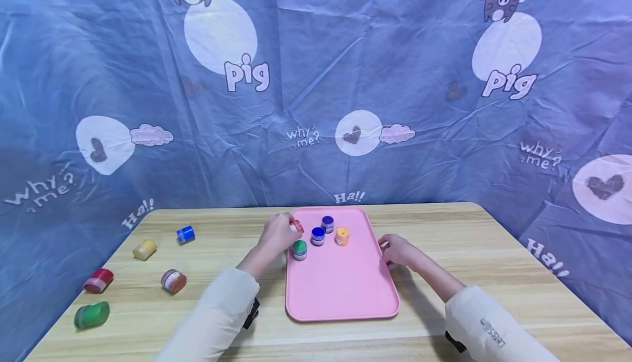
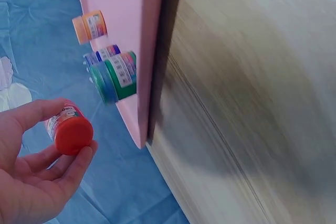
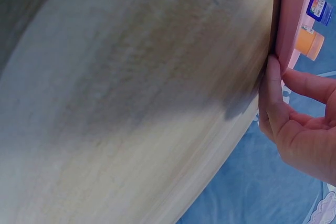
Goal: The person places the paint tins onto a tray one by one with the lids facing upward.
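Over the far left part of a pink tray (image 1: pixel 340 296), my left hand (image 1: pixel 277 236) holds a small red paint jar (image 2: pixel 73 135) between thumb and fingers, its red lid tilted toward the wrist camera. A green paint jar (image 1: pixel 299 250) stands on the tray just in front of that hand. Two dark blue paint jars (image 1: pixel 318 236) and an orange paint jar (image 1: pixel 342 236) stand nearby, farther right. At the tray's right edge, my right hand (image 1: pixel 399 251) pinches the rim, thumb at the top and fingers against the outer side.
Several paint jars lie on their sides on the wooden table (image 1: pixel 222 318) to the left: blue (image 1: pixel 186 235), yellow (image 1: pixel 145 249), red (image 1: pixel 99 281), green (image 1: pixel 92 315) and brownish red (image 1: pixel 174 281). A blue printed cloth (image 1: pixel 306 99) hangs behind the table.
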{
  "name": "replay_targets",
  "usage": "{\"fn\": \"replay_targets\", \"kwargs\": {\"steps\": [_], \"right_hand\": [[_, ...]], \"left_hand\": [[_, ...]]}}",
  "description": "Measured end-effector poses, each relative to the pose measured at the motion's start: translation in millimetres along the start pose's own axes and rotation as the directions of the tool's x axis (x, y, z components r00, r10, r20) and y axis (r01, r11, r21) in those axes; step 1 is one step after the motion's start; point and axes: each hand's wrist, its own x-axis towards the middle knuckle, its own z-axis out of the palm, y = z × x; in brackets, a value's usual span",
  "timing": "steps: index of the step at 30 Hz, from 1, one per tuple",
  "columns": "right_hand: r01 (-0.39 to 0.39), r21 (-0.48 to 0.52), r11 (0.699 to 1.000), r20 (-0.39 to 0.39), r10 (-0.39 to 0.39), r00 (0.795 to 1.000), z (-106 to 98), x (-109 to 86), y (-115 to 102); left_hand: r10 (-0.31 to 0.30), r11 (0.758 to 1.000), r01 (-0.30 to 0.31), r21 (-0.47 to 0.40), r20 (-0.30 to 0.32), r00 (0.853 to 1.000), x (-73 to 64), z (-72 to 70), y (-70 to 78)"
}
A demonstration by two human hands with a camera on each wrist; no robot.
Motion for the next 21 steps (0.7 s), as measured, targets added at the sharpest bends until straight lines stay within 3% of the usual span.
{"fn": "replay_targets", "kwargs": {"steps": [6,21], "right_hand": [[0.006,0.021,1.000,0.001,-0.006,1.000,1.5,0.1,-0.8],[-0.030,0.004,1.000,-0.005,0.030,1.000,2.2,2.6,-3.4]], "left_hand": [[-0.010,1.000,0.010,-0.026,0.023,1.000,2.6,6.8,8.7],[0.048,0.996,-0.041,-0.082,0.087,0.995,5.6,27.2,28.6]]}}
